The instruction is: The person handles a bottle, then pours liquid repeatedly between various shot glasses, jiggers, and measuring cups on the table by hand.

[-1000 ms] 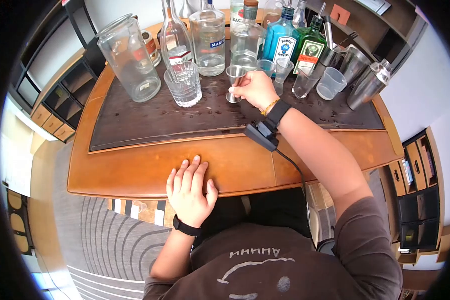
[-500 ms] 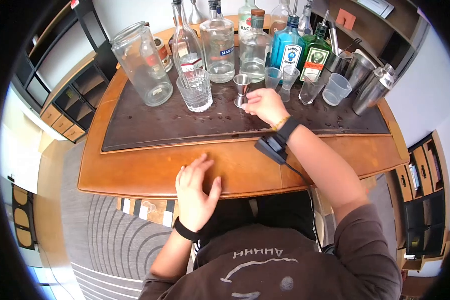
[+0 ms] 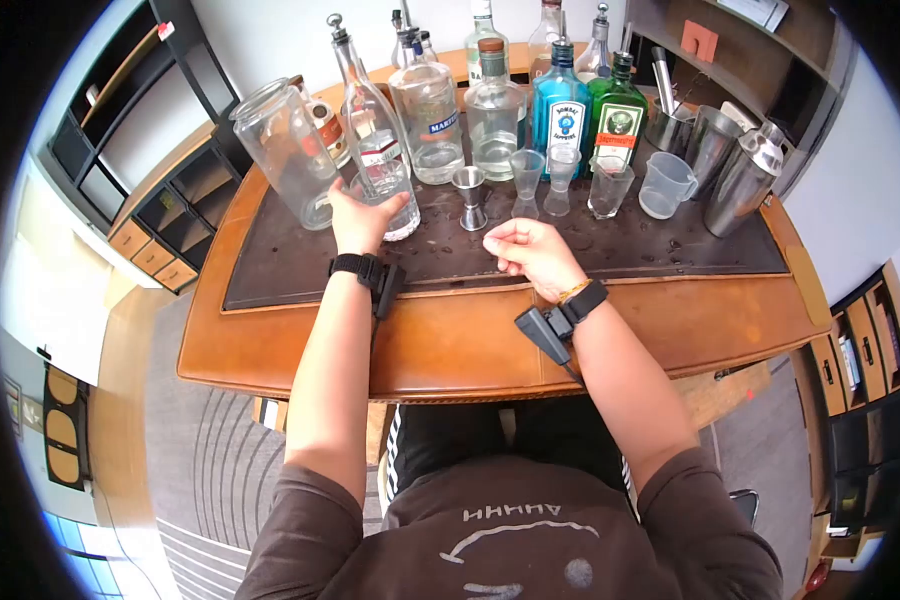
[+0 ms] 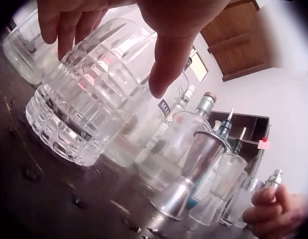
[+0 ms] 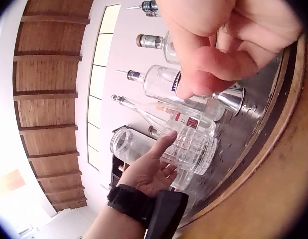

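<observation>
On the dark table top stands a cut-glass tumbler [image 3: 400, 215]. My left hand [image 3: 358, 220] spans it from the left, thumb along the near side and fingers around the far side; the left wrist view shows the thumb [image 4: 169, 64] close against the glass wall. To its right a steel jigger [image 3: 472, 198] stands upright by itself. My right hand [image 3: 532, 255] hovers just to the right and in front of the jigger, fingers loosely curled, nothing held. In the right wrist view its thumb and fingers [image 5: 213, 74] overlap the jigger.
Behind the tumbler stand a large glass jar [image 3: 285, 150] and several liquor bottles, among them a blue one [image 3: 560, 105] and a green one [image 3: 620, 110]. Small measuring glasses [image 3: 562, 185], a plastic cup [image 3: 665, 185] and a steel shaker [image 3: 740, 190] line the right. Water drops spot the top.
My right hand has let go of the jigger and drawn back towards me. My left hand has moved from the table's front edge up to the tumbler.
</observation>
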{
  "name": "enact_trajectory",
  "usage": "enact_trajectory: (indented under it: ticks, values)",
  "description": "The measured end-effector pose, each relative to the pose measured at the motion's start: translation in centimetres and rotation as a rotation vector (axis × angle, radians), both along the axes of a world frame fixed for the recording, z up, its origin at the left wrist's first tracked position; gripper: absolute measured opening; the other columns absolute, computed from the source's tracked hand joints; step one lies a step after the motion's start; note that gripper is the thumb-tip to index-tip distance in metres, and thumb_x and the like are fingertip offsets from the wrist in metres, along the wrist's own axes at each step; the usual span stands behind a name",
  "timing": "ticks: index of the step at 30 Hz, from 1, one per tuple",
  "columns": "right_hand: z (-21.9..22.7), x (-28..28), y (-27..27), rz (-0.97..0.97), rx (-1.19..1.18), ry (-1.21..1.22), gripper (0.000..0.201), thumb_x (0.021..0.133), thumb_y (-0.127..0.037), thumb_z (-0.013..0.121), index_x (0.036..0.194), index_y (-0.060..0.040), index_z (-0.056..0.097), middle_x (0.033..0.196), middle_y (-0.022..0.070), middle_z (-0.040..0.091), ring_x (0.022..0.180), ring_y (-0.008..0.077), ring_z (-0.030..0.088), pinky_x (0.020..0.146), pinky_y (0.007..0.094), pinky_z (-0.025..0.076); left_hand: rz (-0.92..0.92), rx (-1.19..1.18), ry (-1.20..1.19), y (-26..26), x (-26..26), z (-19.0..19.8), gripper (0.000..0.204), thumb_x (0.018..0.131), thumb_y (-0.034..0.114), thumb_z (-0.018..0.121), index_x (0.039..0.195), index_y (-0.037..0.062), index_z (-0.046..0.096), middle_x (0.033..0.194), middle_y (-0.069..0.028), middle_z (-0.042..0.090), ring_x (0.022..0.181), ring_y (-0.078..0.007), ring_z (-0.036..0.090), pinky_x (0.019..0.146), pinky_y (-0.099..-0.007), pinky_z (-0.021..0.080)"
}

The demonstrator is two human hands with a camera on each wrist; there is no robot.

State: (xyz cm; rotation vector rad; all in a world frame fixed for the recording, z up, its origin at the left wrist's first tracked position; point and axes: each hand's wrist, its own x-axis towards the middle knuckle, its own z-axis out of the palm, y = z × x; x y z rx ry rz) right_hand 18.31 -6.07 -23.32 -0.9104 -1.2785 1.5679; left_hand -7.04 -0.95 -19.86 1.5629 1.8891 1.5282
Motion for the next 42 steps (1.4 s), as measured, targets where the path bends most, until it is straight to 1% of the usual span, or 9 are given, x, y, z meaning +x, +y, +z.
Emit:
enact_trajectory:
  ticks: [7, 12, 16, 17, 18, 21, 28, 30, 42]
  values:
    - [0.1, -0.8, 0.0, 0.075, 0.034, 0.094, 0.014, 0.092, -0.011, 0.068, 0.100, -0.0005, 0.065, 0.080, -0.0001, 0.062, 0.065, 0.0059, 0.056, 0.056, 0.0192, 0.044, 0.131, -0.103, 0.075, -1.4, 1.2, 1.3, 0.084, 0.059, 0.029, 0.092, 0.123, -0.0077, 0.051, 0.114, -0.0203, 0.063, 0.105, -0.0259, 0.063, 0.090, -0.0333, 0.050]
    - [1.3, -2.0, -0.8, 0.069, 0.126, 0.044, 0.027, 0.089, -0.011, 0.071, 0.114, -0.0058, 0.061, 0.084, -0.0024, 0.059, 0.065, 0.0053, 0.054, 0.057, 0.0190, 0.043, -0.096, 0.205, 0.114, -6.4, 3.9, 3.7, 0.079, 0.057, 0.025, 0.092, 0.119, -0.0057, 0.052, 0.112, -0.0210, 0.064, 0.102, -0.0281, 0.065, 0.090, -0.0359, 0.051]
    - [0.8, -2.3, -1.0, -0.269, 0.686, -0.235, 0.067, 0.075, -0.022, 0.084, 0.131, -0.0094, 0.050, 0.108, 0.0047, 0.055, 0.092, 0.0115, 0.054, 0.072, 0.0260, 0.048, -0.325, 0.279, 0.129, -10.4, 6.4, 5.5, 0.079, 0.058, 0.019, 0.091, 0.123, -0.0024, 0.052, 0.115, -0.0160, 0.064, 0.107, -0.0230, 0.062, 0.094, -0.0350, 0.048]
    - [1.4, -2.0, -1.3, -0.272, 0.704, -0.236, 0.082, 0.069, -0.021, 0.087, 0.137, -0.0095, 0.044, 0.125, 0.0084, 0.049, 0.111, 0.0206, 0.051, 0.089, 0.0350, 0.047, -0.317, 0.297, 0.193, -10.9, 6.7, 5.3, 0.080, 0.057, 0.017, 0.091, 0.124, -0.0021, 0.052, 0.115, -0.0152, 0.064, 0.108, -0.0218, 0.061, 0.095, -0.0348, 0.048]
    - [1.5, -2.0, -1.3, -0.272, 0.703, -0.241, 0.082, 0.069, -0.021, 0.087, 0.137, -0.0095, 0.044, 0.125, 0.0084, 0.049, 0.111, 0.0206, 0.051, 0.089, 0.0350, 0.047, -0.348, 0.315, 0.178, -11.5, 7.1, 5.6, 0.076, 0.056, 0.016, 0.089, 0.121, 0.0002, 0.054, 0.114, -0.0178, 0.063, 0.108, -0.0298, 0.062, 0.096, -0.0385, 0.048]
    - [2.2, -1.8, -2.2, -0.317, 0.975, -0.223, 0.091, 0.064, -0.019, 0.087, 0.142, -0.0102, 0.041, 0.139, 0.0114, 0.047, 0.129, 0.0327, 0.046, 0.111, 0.0434, 0.033, -0.380, 0.341, 0.265, -12.4, 7.4, 5.4, 0.082, 0.056, 0.015, 0.090, 0.126, -0.0013, 0.052, 0.117, -0.0134, 0.064, 0.110, -0.0215, 0.062, 0.097, -0.0354, 0.048]
    - [3.8, -0.5, -3.4, -0.308, 1.055, -0.304, 0.102, 0.057, -0.014, 0.094, 0.138, -0.0036, 0.035, 0.142, 0.0159, 0.047, 0.131, 0.0263, 0.047, 0.110, 0.0395, 0.040, -0.597, 0.392, 0.260, -13.2, 8.0, 5.2, 0.084, 0.058, 0.007, 0.086, 0.133, 0.0021, 0.048, 0.136, -0.0145, 0.055, 0.123, -0.0253, 0.056, 0.106, -0.0371, 0.043]
    - [4.0, -0.2, -3.6, -0.373, 1.057, -0.200, 0.088, 0.058, -0.023, 0.091, 0.133, -0.0074, 0.047, 0.134, 0.0112, 0.055, 0.124, 0.0303, 0.052, 0.105, 0.0412, 0.038, -0.643, 0.383, 0.203, -13.4, 8.6, 5.0, 0.084, 0.059, 0.008, 0.083, 0.135, 0.0067, 0.045, 0.137, -0.0100, 0.055, 0.126, -0.0311, 0.052, 0.115, -0.0485, 0.031]
    - [7.9, 6.8, -4.2, -0.546, 1.309, -0.478, 0.079, 0.064, -0.021, 0.087, 0.130, -0.0077, 0.046, 0.131, 0.0140, 0.058, 0.122, 0.0318, 0.055, 0.103, 0.0414, 0.040, -0.711, 0.364, 0.274, -13.2, 9.7, 4.2, 0.092, 0.065, 0.005, 0.084, 0.144, 0.0021, 0.037, 0.146, -0.0158, 0.044, 0.134, -0.0293, 0.045, 0.111, -0.0404, 0.037]
